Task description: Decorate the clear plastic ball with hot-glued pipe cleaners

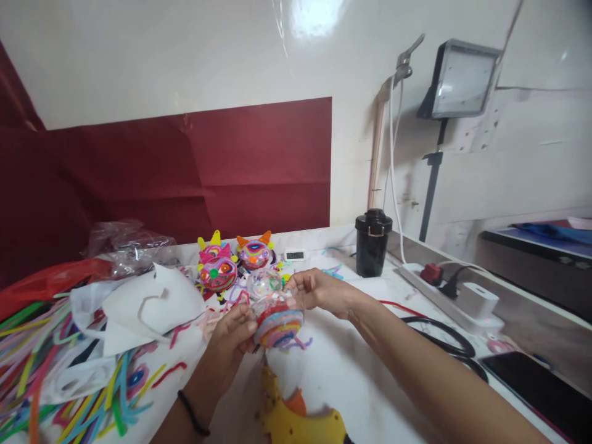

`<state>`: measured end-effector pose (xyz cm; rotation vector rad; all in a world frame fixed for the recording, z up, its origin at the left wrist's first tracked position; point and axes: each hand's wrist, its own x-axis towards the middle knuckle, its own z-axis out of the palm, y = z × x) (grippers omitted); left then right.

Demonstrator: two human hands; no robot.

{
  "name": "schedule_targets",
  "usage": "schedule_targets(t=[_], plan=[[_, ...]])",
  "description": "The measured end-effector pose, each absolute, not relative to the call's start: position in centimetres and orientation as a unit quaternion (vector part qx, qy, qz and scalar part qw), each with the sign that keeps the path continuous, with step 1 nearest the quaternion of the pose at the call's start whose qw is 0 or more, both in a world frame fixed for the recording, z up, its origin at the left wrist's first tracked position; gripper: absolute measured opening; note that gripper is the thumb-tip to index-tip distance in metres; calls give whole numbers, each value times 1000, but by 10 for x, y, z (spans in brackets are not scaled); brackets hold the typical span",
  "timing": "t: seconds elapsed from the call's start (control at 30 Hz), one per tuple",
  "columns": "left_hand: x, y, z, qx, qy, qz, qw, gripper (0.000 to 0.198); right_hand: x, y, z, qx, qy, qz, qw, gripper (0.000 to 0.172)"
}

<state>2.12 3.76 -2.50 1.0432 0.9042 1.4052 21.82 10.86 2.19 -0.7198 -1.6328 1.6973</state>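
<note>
Between my two hands is a round clear plastic ball (279, 327), its lower side wrapped in rings of red, blue, yellow and pink pipe cleaner. A purple end sticks out at the bottom right. My left hand (232, 328) grips its left side with fingers closed. On the upper right edge, my right hand (320, 292) pinches the clear part between thumb and fingers. Just behind the ball lies a clear plastic piece (264, 283) with small coloured bits. Below my hands a yellow glue gun (305, 427) with an orange trigger rests on the table, nozzle pointing away.
Finished-looking pipe-cleaner faces (218, 275) stand at the back. Loose pipe cleaners (92, 401) and white paper (150, 305) cover the left. A black cup (372, 243), a power strip (444, 299), black cable (439, 336) and a phone (539, 388) are on the right.
</note>
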Motion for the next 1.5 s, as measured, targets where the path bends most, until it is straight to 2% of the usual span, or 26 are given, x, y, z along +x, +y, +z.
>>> schedule_targets(t=[0.2,0.57,0.77,0.93,1.23,1.5], plan=[[19,43,-26,407,389,615,552,28,222,116,18,-283,-614,651,345,38],[8,57,-35,370,447,677,453,25,232,137,4,-294,-600,653,357,48],[15,52,-29,442,493,657,361,26,222,122,11,-323,-645,585,371,41],[22,43,-26,568,528,569,274,33,214,105,15,-322,-714,515,348,33],[24,37,-20,640,518,470,317,18,207,94,12,-332,-799,392,313,19],[22,43,-31,572,496,511,407,22,209,96,13,-309,-822,379,294,12]])
